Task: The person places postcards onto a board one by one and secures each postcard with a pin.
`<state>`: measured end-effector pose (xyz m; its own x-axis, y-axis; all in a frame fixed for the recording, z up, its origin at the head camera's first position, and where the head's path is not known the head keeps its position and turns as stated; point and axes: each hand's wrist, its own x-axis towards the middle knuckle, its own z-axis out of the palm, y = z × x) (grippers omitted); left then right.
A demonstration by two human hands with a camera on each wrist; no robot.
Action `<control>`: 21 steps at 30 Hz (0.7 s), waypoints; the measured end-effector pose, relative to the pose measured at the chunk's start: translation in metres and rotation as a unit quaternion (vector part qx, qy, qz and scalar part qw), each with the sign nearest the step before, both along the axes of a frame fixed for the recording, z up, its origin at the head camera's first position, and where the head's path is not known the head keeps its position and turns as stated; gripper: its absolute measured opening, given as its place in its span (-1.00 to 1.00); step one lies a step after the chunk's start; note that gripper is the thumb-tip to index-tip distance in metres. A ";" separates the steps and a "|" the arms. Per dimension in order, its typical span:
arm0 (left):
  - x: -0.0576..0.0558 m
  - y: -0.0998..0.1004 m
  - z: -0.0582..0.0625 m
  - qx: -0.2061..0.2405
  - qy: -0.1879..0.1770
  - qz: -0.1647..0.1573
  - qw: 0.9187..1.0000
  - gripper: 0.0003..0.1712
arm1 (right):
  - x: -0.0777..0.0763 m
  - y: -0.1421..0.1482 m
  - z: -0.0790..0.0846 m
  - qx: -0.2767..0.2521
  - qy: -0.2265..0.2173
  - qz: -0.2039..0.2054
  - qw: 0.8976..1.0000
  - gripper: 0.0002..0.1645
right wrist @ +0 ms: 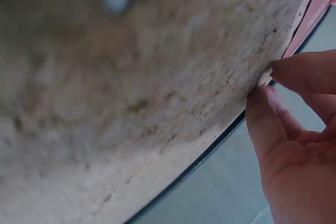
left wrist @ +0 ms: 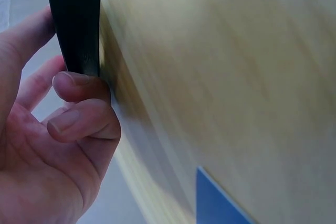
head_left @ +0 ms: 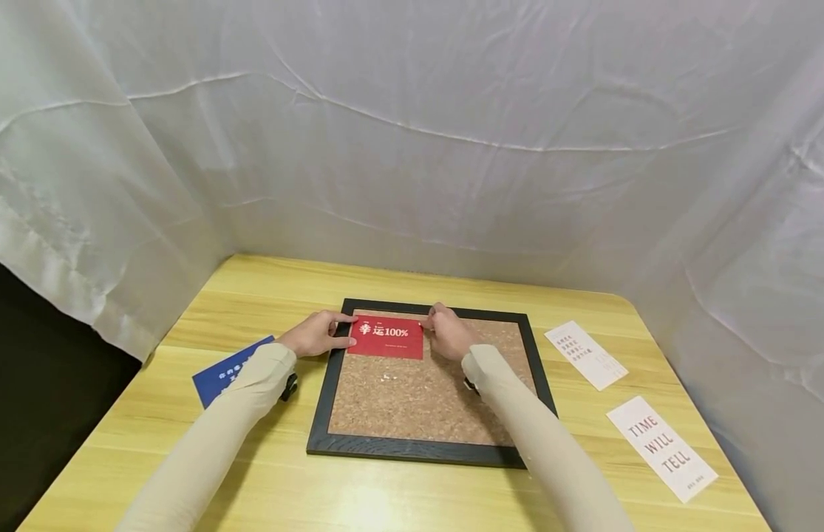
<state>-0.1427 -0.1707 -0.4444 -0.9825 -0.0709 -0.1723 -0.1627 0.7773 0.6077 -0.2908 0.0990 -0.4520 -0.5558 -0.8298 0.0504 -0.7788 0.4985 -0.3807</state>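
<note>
Red card (head_left: 388, 341) on the cork (head_left: 412, 406)

The card lies in the frame's (head_left: 412, 447) upper left part, between both hands. The left hand (head_left: 313, 335) has its index finger and thumb stretched out and spread apart, tips touching the card's left end; two other fingers bend against the frame's outer side. The right hand (head_left: 451, 336) pinches a pale bit (right wrist: 265, 79), too small to identify, at the card's top right corner.
</note>
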 end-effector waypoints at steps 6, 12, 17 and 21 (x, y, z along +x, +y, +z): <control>-0.002 0.000 -0.001 -0.002 0.002 -0.005 1.000 -0.29 | -0.003 0.013 0.004 -0.051 -0.094 -0.035 0.994 -0.58; -0.003 0.002 -0.002 0.004 -0.001 -0.002 1.000 -0.28 | -0.002 0.035 0.015 -0.076 -0.143 -0.035 0.986 -0.56; -0.004 0.004 -0.003 0.000 0.002 -0.001 1.000 -0.28 | -0.002 0.062 0.024 -0.094 -0.153 -0.064 0.982 -0.57; -0.005 0.006 -0.002 -0.004 0.003 -0.003 1.000 -0.28 | -0.005 0.088 0.030 -0.091 -0.147 -0.097 0.980 -0.56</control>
<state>-0.1481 -0.1649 -0.4467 -0.9840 -0.0655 -0.1654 -0.1535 0.7829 0.6029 -0.2960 0.1873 -0.4220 -0.7148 -0.6993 0.0025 -0.5201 0.5292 -0.6704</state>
